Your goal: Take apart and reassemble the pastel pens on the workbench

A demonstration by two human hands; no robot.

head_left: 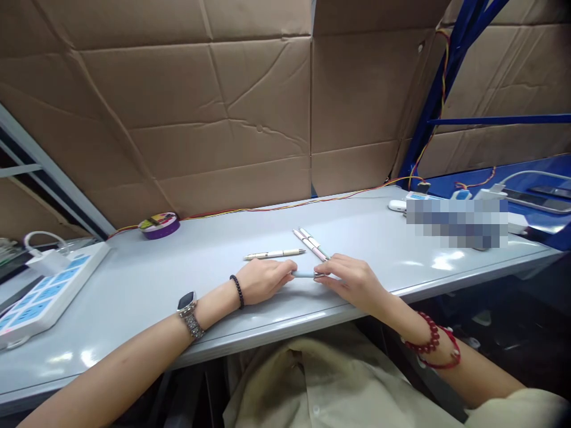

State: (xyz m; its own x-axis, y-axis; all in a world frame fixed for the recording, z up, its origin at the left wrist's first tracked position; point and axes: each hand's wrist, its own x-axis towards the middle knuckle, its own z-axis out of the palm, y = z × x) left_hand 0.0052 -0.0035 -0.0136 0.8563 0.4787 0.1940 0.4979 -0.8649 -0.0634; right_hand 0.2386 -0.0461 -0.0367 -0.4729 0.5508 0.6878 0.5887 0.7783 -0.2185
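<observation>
Between my two hands a light blue pen [304,274] lies level, just above the front part of the table. My left hand [266,280] is closed on one end of it, with thumb and fingers pinched together. The fingertips of my right hand [350,277] pinch its other end, where a silvery part shows. Behind my left hand a cream-coloured pen [274,254] lies crosswise on the tabletop. Two more pens, a pinkish pen [308,243] and a white and greenish pen [312,239], lie side by side at a slant behind my right hand, which partly hides their near ends.
A purple tape roll [159,226] sits at the back left of the grey table [214,238]. White power strips [53,291] stand at the left, with a plugged-in charger. Blurred items [459,223] lie at the right. Cardboard [200,119] walls the back; a thin cable runs along it.
</observation>
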